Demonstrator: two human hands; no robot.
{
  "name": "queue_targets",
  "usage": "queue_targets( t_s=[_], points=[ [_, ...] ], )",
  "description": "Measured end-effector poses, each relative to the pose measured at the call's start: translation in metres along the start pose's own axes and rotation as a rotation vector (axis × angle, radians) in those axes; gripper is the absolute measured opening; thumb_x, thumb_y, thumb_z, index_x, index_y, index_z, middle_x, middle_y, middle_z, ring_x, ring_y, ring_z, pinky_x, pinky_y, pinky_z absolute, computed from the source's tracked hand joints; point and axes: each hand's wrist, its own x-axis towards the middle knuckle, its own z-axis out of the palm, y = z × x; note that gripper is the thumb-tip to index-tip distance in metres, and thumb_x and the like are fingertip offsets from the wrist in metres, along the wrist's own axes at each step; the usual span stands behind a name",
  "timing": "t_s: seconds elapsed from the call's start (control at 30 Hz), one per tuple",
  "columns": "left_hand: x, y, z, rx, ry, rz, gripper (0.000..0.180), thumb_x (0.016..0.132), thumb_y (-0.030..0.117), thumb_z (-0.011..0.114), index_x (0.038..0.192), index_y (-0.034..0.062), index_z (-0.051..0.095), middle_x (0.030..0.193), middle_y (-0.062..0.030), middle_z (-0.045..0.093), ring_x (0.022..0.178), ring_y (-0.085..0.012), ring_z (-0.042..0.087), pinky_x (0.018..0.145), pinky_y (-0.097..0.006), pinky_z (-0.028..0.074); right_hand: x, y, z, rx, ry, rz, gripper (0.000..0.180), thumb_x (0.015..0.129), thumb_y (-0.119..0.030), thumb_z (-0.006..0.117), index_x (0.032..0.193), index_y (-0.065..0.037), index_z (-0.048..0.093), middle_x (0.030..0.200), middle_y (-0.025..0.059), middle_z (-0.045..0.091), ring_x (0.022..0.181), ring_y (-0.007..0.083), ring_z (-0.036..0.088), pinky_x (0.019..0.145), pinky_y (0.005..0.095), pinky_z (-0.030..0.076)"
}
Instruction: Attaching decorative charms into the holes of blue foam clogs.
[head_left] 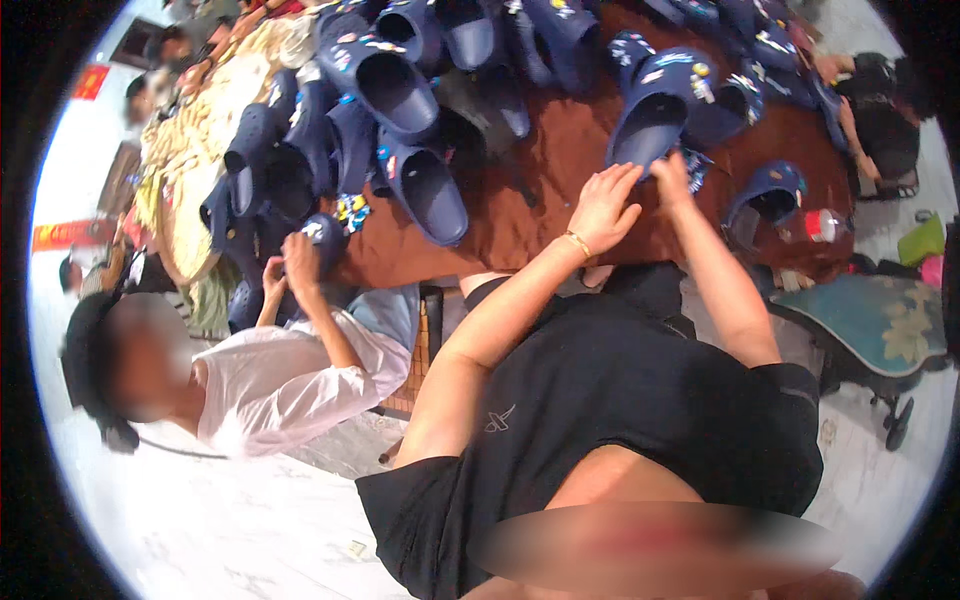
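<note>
I view the work through the head camera. The navy clog (648,125) with charms on its upper lies on the brown-covered desk (560,160), toe pointing away from the wearer, heel toward the hands. The left hand (605,212), with a gold bracelet (577,242) at its wrist, comes up to the left of the heel: fingers stretched forward and roughly side by side, thumb standing apart, nothing seen enclosed between them. Their tips reach the heel's near edge; I cannot confirm contact there. The right hand (673,180) is at the right side of the same heel, fingers bent. I cannot tell whether they pinch the rim or a small part, as the tips are lost against the shoe. A blue-and-white patterned bundle (698,168) shows just beside this hand, its nature unclear.

Other observations: more navy clogs (430,190) crowd the left and far side, several cut off by the upper edge. One separate clog (768,195) lies to the right, near a clear container (822,226) with a red part. At left, a co-worker in a white shirt (290,375) handles another clog (325,240), partly covered by their fingers. Small charm details are too blurred to identify.
</note>
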Motion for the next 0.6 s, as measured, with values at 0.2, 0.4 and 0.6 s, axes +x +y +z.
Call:
queue_targets(
  t_s=[0.2,0.4,0.6],
  points=[
    [0.012,-0.024,-0.070,0.224,0.418,-0.026,0.052,0.075,0.010,0.061,0.125,0.0025,0.048,0.126,-0.0187,0.050,0.120,-0.0361,0.044,0.104,-0.044,0.032,0.085,-0.032,-0.024,0.345,0.200,0.055,0.072,0.083,-0.010,0.060,0.141,0.004,0.021,0.100,0.0115,0.058,0.084,0.0183,0.060,0.069,0.0330,0.054],
    [-0.007,-0.054,-0.145,0.364,0.772,-0.205,0.048,0.072,0.006,0.062,0.119,0.0011,0.052,0.121,-0.0186,0.053,0.115,-0.0352,0.047,0.101,-0.043,0.034,0.036,-0.004,0.005,0.143,-0.032,0.192,0.032,0.085,-0.014,0.061,0.114,-0.001,0.056,0.088,0.0055,0.064,0.072,0.0128,0.062,0.058,0.0240,0.049],
    [-0.046,-0.075,-0.160,0.559,0.822,-0.345,0.049,0.070,0.008,0.064,0.118,0.0023,0.053,0.126,-0.0184,0.050,0.120,-0.0366,0.042,0.105,-0.045,0.029,-0.026,0.017,0.071,-0.182,-0.455,0.166,0.035,0.085,-0.022,0.063,0.113,-0.002,0.059,0.098,0.0079,0.065,0.078,0.0137,0.063,0.067,0.0267,0.051]
  ],
)
